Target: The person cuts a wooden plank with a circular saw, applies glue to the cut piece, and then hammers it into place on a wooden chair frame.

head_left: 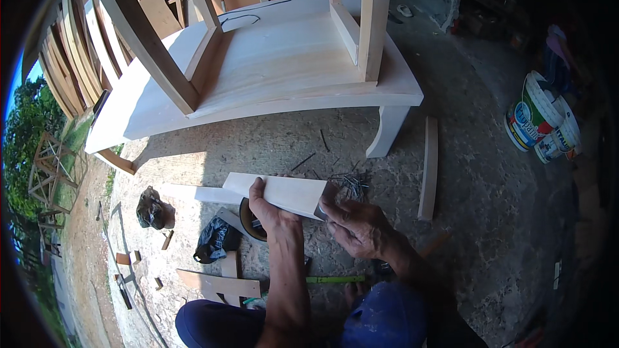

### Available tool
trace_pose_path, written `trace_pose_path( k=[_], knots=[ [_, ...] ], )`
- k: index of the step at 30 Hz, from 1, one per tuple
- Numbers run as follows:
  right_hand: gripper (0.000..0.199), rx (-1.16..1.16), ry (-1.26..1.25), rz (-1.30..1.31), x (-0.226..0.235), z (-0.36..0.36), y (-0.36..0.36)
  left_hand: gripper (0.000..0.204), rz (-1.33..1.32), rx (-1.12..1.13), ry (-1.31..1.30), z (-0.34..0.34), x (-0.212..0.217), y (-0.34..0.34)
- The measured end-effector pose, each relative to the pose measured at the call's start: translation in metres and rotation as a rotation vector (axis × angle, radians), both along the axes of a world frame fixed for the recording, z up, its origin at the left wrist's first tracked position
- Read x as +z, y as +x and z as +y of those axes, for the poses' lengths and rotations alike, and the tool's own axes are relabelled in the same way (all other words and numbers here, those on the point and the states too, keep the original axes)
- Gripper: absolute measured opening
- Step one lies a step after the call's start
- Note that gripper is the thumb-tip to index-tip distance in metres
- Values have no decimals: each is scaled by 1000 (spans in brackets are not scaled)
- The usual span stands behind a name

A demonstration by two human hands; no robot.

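A pale wooden block (287, 190), long and squared, is held above the ground in front of my knees. My left hand (276, 212) grips it from below, its thumb up along the near side. At the block's right end, my right hand (358, 224) has its fingers curled and pressed against the end face. Something dark, flat and brownish (329, 192) shows between those fingers and the wood; its kind is unclear. Below the block, a brown ring-shaped roll (250, 219) lies partly hidden behind my left hand.
A pale wooden table (284, 84) stands ahead, with wooden legs of a frame (155, 58) on top. Nails (351, 185) lie heaped on the concrete. Black plastic bags (216, 240), wood offcuts (219, 281) and a green strip (335, 279) are near my knees. Paint buckets (532, 113) stand right.
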State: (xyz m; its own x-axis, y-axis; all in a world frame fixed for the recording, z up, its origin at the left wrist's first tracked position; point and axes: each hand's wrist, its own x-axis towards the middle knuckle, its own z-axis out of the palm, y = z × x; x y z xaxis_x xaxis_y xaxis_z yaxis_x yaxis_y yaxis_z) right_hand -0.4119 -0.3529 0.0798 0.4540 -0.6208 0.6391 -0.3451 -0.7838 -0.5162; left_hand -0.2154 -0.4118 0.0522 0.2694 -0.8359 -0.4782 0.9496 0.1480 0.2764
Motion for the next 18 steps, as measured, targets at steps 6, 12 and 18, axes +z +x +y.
trace_pose_path(
  k=[6,12,18],
  knots=[
    [89,241,-13,-26,5,22,-1,28,-18,-13,-25,1,-4,-9],
    [80,229,333,14,19,18,-11,31,63,-71,-175,-2,-18,2],
    [77,215,467,-302,27,34,-34,61,-243,2,-188,21,-25,-18]
  ],
)
